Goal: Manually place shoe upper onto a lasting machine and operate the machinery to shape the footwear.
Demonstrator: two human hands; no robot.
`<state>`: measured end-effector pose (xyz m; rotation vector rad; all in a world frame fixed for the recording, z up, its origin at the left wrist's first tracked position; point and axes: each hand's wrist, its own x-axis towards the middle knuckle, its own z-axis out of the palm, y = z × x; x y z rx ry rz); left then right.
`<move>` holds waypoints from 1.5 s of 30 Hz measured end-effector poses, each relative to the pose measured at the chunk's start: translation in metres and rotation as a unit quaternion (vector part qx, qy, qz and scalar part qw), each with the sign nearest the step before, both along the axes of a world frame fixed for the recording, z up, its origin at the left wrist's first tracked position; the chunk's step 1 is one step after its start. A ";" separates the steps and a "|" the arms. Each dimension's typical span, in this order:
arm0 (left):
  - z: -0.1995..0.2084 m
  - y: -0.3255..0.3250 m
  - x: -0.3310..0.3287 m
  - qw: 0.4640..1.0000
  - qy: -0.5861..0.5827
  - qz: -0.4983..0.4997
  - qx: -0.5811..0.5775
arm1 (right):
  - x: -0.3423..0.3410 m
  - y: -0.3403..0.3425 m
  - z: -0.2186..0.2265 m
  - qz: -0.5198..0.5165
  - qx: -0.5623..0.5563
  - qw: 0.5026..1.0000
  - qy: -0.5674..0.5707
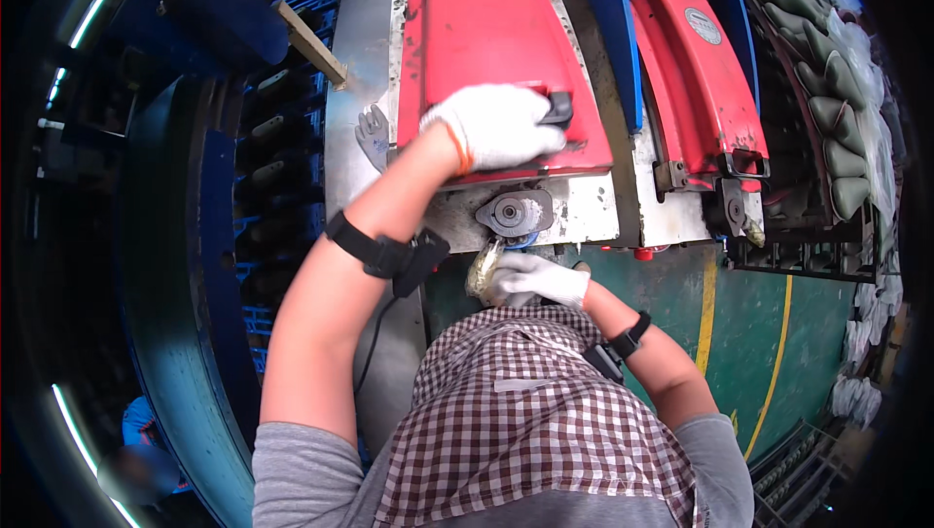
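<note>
My left hand [501, 127], in a white knitted glove with an orange cuff, is closed at the black handle [557, 110] on the front of a large red machine cover [482, 36]. Below the cover's front edge sits a grey metal clamp with a round centre [510, 212]. From it hangs a shiny, yellowish, crinkled piece [483, 270]. My right hand [547, 280], also white-gloved, is curled beside that piece, close to my checked apron [535, 382]. Its fingertips are partly hidden, and what they grip cannot be made out.
A second red machine cover [696, 71] stands at the right between blue side panels [613, 32]. Further right is a rack of grey-green shoe-shaped pieces [839, 129]. A grey glove [373, 134] lies left of the first machine. Blue racking [316, 61] holds dark pieces at the left.
</note>
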<state>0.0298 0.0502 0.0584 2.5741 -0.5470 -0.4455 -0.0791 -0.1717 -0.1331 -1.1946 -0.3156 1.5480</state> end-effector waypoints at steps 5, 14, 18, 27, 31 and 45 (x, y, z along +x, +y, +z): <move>-0.063 -0.018 -0.033 0.995 -0.046 0.063 0.059 | -0.011 0.035 -0.003 -0.085 0.127 0.964 0.215; -0.077 -0.021 -0.036 0.992 -0.025 0.095 0.075 | -0.003 0.018 0.004 -0.118 0.121 0.918 0.360; -0.075 -0.026 -0.037 0.990 -0.057 0.101 0.080 | 0.023 -0.052 0.019 -0.233 -0.026 0.941 0.245; -0.080 -0.071 -0.042 0.795 -0.147 0.409 -0.423 | 0.093 -0.253 0.081 -0.417 -0.192 0.756 -0.467; -0.083 -0.138 -0.038 0.792 -0.145 0.349 -0.478 | 0.116 -0.334 0.077 -0.340 -0.428 0.426 -0.721; -0.099 -0.287 0.012 0.937 -0.291 -0.007 -0.194 | 0.032 -0.313 0.109 -0.251 -0.425 0.753 -0.435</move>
